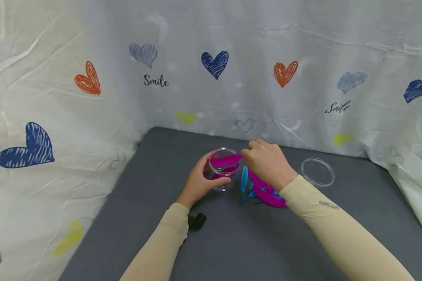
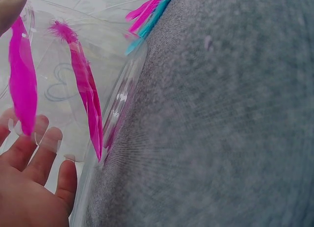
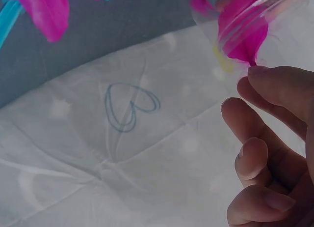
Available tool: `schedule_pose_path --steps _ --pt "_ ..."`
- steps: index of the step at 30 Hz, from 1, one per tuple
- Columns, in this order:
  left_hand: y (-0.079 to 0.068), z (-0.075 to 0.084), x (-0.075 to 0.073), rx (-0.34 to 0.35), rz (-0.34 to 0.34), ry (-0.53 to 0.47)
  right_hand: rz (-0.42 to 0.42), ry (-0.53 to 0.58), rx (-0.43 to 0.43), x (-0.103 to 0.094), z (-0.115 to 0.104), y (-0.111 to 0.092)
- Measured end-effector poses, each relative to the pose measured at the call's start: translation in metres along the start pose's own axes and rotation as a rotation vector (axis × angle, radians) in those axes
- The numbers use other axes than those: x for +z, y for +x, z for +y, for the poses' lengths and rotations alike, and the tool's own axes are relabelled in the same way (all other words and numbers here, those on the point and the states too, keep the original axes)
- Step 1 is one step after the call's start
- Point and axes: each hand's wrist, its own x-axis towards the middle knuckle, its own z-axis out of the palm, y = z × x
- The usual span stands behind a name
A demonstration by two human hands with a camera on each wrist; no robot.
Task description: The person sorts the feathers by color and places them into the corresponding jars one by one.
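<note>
Where the grey counter (image 1: 154, 195) meets the hanging cloth (image 1: 183, 23), the far edge runs just behind the work. Left edge: slants down toward the lower left, a broad strip of grey lying between it and the clear jar (image 1: 214, 170). Near side: a further broad stretch of grey between the left sleeve (image 1: 154, 246) and the right sleeve (image 1: 344, 230). Right of the jar: a narrow gap only, then one blue feather (image 1: 244, 179) and a heap of pink and blue feathers (image 1: 275, 201), partly hidden by the right forearm. Clear round lid (image 1: 318, 171): on the counter, farther right, well apart from the jar and near the far edge.

Jar: round, transparent, mouth upward, base at the counter surface. Left grip (image 1: 198, 181): wrapped about the jar, thumb on the near side, fingers against the far-left wall.

Right grip (image 1: 265, 162): pinching a pink feather (image 1: 225, 159) by its quill, thumb against forefinger; remaining fingers bent inward. Held feather: blade across the jar's mouth, tip pointing toward the left grip, quill end beyond the rim on the right; contact with the wall cannot be told. Second pink feather (image 2: 86, 97): inside the jar, lower than the held one, fluffy end toward the right side.
</note>
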Motion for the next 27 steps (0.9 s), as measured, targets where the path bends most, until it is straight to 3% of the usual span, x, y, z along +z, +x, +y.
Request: schedule_pose_path --steps 13,22,27 --pt "0.0 0.003 0.002 0.005 -0.011 -0.016 -0.067 0.0 -0.02 0.015 -0.01 0.014" --pt "0.002 0.002 0.005 0.006 -0.013 -0.026 -0.133 0.062 0.063 0.018 -0.008 0.013" --pt "0.002 -0.001 0.002 0.018 -0.002 -0.007 -0.095 0.122 0.127 0.016 -0.003 0.009"
